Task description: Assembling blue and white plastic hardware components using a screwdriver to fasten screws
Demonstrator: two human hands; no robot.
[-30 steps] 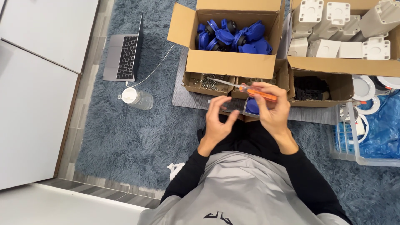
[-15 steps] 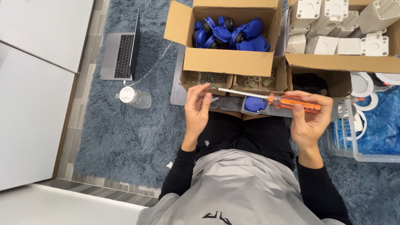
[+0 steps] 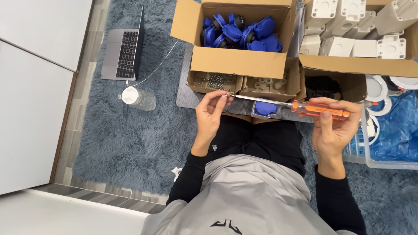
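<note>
Screwdriver (image 3: 296, 105): long steel shaft with an orange handle, held level above the lap, lying left to right in front of the small boxes.
Right hand (image 3: 333, 128): closed around the orange handle, thumb laid along its top.
Left hand (image 3: 212, 114): fingertips pinched together at the shaft's tip; whether a screw sits between them is too small to tell.
Blue socket part (image 3: 264, 109): lies just below the shaft, on the lap's far edge, partly hidden.
Screw box (image 3: 216, 81): small open cardboard compartment with loose silvery screws, just beyond the left hand.
Plug box (image 3: 266, 83): neighbouring compartment with small pale cylinders.
Blue-parts carton (image 3: 237, 61): larger open carton behind, filled with blue round housings.
White-parts carton (image 3: 357, 65): to the right, holding white plastic housings.
Clear bin (image 3: 383, 162): at the far right, with blue plastic sheeting inside.
Laptop (image 3: 123, 54): open on the blue shag rug (image 3: 122, 143), well apart to the left, a lidded clear jar (image 3: 138, 99) near it.
Handling note: a steady result seems to call for keeping the shaft level with the right hand unmoving, while the left hand's pinch stays square on the tip so that nothing slips off sideways.
</note>
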